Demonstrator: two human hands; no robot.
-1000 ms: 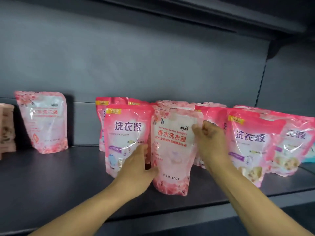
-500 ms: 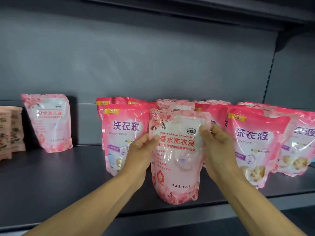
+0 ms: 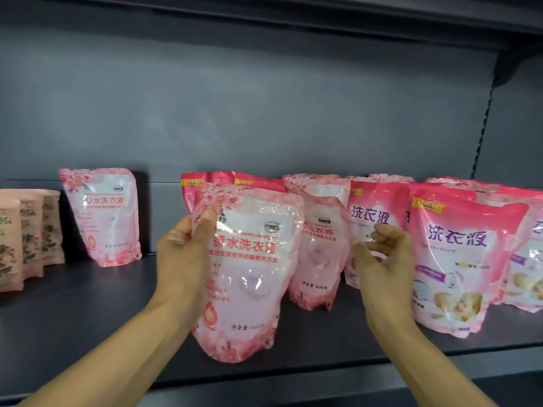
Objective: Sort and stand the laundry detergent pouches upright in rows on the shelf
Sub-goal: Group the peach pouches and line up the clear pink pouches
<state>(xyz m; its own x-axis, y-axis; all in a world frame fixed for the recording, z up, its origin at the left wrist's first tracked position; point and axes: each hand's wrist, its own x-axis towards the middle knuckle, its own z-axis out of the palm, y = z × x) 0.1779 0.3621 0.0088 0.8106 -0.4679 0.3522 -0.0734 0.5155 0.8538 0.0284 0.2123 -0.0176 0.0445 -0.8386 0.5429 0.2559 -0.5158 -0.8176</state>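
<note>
My left hand (image 3: 183, 245) pinches the top left corner of a pale pink floral detergent pouch (image 3: 246, 277), which hangs just above the front of the dark shelf (image 3: 88, 318). My right hand (image 3: 382, 254) hovers to its right with fingers loosely curled, holding nothing. Behind them a second pale floral pouch (image 3: 318, 251) stands upright. Several darker pink pouches (image 3: 458, 259) stand in rows to the right and behind. One more pale floral pouch (image 3: 104, 215) stands alone at the left against the back panel.
Several peach floral packs (image 3: 26, 239) stand at the far left edge. Bare shelf lies between the lone left pouch and the middle group. An upper shelf (image 3: 293, 13) overhangs. A slotted upright (image 3: 482, 127) runs down the back right.
The pale pouch has moved left and forward, held now by my left hand alone. My right hand has let go of its right edge. A second pale pouch behind has come into view.
</note>
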